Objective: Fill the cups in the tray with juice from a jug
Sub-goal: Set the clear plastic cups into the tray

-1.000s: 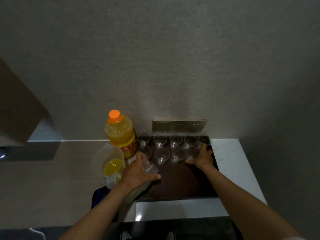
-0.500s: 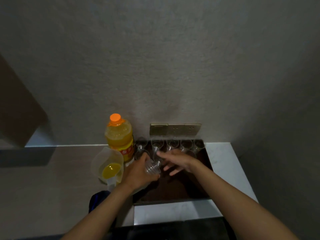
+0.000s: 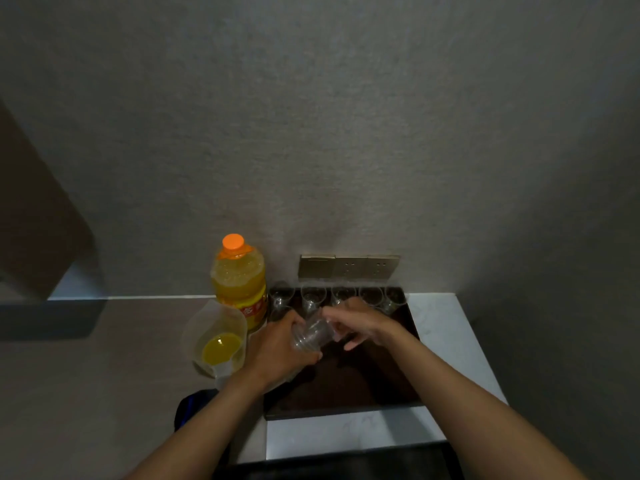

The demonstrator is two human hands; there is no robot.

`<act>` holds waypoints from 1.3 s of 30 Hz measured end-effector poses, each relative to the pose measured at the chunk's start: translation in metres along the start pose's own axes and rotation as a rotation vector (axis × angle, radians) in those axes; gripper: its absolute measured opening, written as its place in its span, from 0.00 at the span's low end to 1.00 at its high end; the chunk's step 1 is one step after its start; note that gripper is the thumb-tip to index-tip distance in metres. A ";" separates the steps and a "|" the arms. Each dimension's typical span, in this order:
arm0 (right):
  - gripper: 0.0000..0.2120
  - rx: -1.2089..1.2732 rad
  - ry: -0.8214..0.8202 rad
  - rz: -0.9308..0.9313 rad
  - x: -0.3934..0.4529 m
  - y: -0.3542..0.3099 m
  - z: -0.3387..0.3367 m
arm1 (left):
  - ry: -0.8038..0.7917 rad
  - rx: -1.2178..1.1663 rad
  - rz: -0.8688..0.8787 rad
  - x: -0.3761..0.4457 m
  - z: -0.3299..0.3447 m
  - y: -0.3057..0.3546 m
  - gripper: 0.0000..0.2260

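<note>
Cups (image 3: 312, 295) stood in a row along the far edge of the dark tray (image 3: 363, 386), clear plastic and without juice as far as the dim light showed. More cups in a second row were mostly hidden behind the hands. Above the middle of the tray, the left hand (image 3: 277, 351) gripped a stack of nested clear cups (image 3: 311, 336), tilted on its side with the open end pointing right. The right hand (image 3: 356, 322) met that open end, thumb and forefinger pinching the rim of the outermost cup while the other fingers spread loosely below.

Just left of the tray sat the jug (image 3: 216, 337), a translucent plastic one with a shallow pool of orange juice at its bottom, its spout turned toward the person. Behind the jug, touching the tray's far left corner or very nearly, a large juice bottle (image 3: 239, 289) stood upright with its orange cap on, more than half full. Everything rested on a pale counter (image 3: 450, 341) against a grey wall, where a brass-coloured socket plate (image 3: 349, 266) was fixed just above the cups. A dark blue object (image 3: 188, 408) lay at the counter's near edge, under the left forearm.
</note>
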State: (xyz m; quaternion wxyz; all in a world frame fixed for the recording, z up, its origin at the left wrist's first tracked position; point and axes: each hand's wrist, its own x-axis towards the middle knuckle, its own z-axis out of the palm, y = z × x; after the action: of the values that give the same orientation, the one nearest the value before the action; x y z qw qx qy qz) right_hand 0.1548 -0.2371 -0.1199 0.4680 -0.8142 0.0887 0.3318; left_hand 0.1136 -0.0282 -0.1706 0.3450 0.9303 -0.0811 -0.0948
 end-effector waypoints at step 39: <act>0.25 -0.257 0.598 0.233 0.062 0.141 -0.087 | -0.032 0.045 -0.090 0.024 0.029 0.006 0.31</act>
State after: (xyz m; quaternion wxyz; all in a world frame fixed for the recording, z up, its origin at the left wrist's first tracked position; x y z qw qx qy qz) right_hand 0.1774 -0.3756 -0.2278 0.2738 -0.9122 0.2717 0.1380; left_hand 0.1300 -0.0561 -0.1917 0.3182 0.9388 -0.0467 -0.1236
